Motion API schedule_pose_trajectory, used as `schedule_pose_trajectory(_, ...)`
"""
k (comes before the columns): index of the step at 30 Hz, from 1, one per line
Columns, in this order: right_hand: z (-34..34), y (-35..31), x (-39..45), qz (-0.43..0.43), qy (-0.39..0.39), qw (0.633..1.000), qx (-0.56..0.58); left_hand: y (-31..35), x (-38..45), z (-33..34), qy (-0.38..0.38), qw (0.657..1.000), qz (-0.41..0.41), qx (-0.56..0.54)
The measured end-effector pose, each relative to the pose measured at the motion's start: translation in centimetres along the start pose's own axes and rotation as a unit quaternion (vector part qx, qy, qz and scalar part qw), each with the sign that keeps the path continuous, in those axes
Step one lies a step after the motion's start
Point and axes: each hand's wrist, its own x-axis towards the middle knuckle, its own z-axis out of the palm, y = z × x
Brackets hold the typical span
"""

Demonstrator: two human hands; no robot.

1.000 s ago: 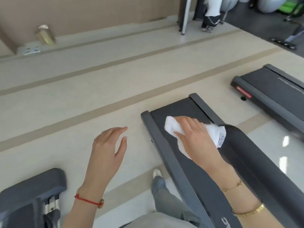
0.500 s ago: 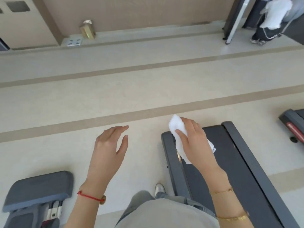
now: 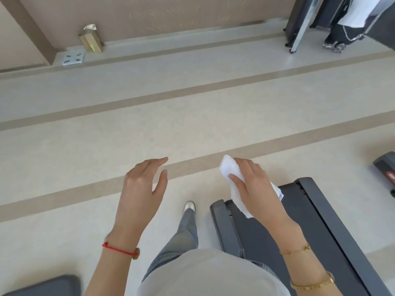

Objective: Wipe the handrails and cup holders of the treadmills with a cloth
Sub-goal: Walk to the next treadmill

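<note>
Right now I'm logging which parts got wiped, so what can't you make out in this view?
- Handrails and cup holders: none in the head view.
- Treadmill: cut off by the bottom edge.
- White cloth: middle covered by the right hand.
- Cloth's tag print: too small.

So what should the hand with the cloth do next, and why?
Probably carry the cloth to a handrail. The right hand grips it in the air above the end of the treadmill, touching nothing, and no handrail or cup holder shows. The left hand hangs open and empty.

Left hand (image 3: 142,190) relaxed, right hand (image 3: 254,189) clenched
</note>
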Motion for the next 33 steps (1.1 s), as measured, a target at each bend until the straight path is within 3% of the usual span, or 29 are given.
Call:
schedule_pose_trajectory(8,-0.8,2.4,13.7,0.124,0.047,0.991,0.008,-1.2,20.8,3.3,-0.095,0.989,0.116,-0.006)
schedule_pose_trajectory(17,-2.7,8.0,20.2,0.287,0.114,0.951,0.019,3.2,36.7,11.8,-0.213,0.946,0.242,-0.042)
schedule_pose_trajectory(24,-5.4,16.3,23.6,0.393,0.176,0.902,0.025,11.9,46.2,21.4,-0.279,0.897,0.336,-0.069)
schedule_pose_trajectory(33,-14.0,31.1,27.4,0.471,0.233,0.851,0.005,28.6,55.6,34.8,-0.317,0.848,0.407,-0.121)
